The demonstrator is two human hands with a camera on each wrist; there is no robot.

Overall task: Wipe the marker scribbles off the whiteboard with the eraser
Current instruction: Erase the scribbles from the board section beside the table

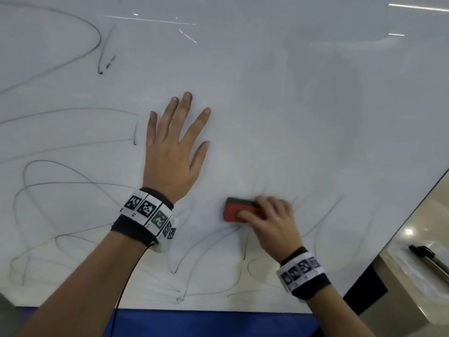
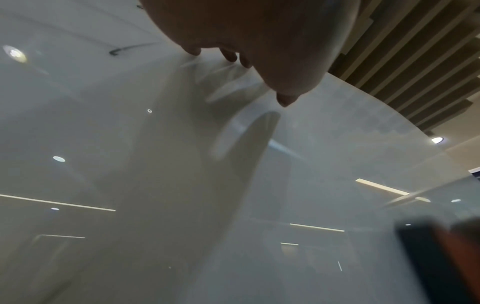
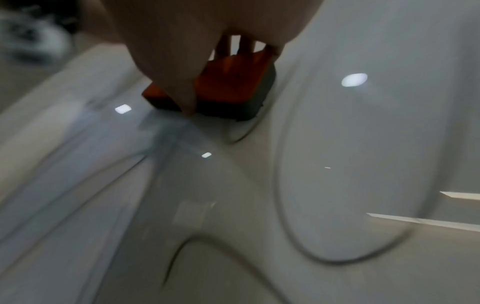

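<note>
A white whiteboard (image 1: 291,105) lies flat and fills the head view. Black marker scribbles (image 1: 60,181) cover its left side and the near strip (image 1: 323,222); the upper right looks wiped. My right hand (image 1: 269,220) grips a red eraser with a dark felt base (image 1: 234,211) and holds it on the board; both are motion-blurred. In the right wrist view the eraser (image 3: 233,90) sits under my fingers beside a curved line (image 3: 285,164). My left hand (image 1: 175,144) lies flat on the board with fingers spread, left of the eraser (image 2: 441,263).
The board's right edge (image 1: 398,229) runs diagonally; beyond it a tray holds a black marker (image 1: 427,260). A blue surface (image 1: 206,322) shows below the board's near edge. A thin cable (image 1: 126,283) hangs from my left wristband.
</note>
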